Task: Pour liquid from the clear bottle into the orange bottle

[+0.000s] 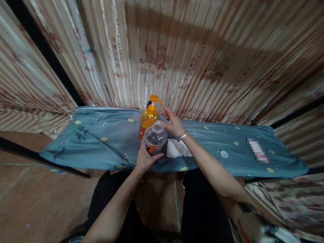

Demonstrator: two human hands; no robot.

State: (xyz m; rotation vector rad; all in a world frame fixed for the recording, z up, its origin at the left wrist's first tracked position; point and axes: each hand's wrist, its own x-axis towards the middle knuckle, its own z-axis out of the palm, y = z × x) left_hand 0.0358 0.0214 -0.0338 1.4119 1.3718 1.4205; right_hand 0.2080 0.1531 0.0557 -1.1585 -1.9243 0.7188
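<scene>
My left hand is wrapped round a clear plastic bottle with a narrow open neck and an orange and dark label. The bottle stands upright just in front of a yellow pump bottle with an orange pump head. Beside the clear bottle's neck is my right hand, its fingers apart and reaching toward the pump spout. Whether its thumb touches the neck I cannot tell. A white sheet, perhaps tissue, lies under my right wrist. Behind the pump bottle a small black part shows.
A blue-green patterned cloth covers the narrow table. On its right side lie a small round pale disc and a blurred-out oblong item. Striped curtains hang right behind the table, with dark poles at the sides.
</scene>
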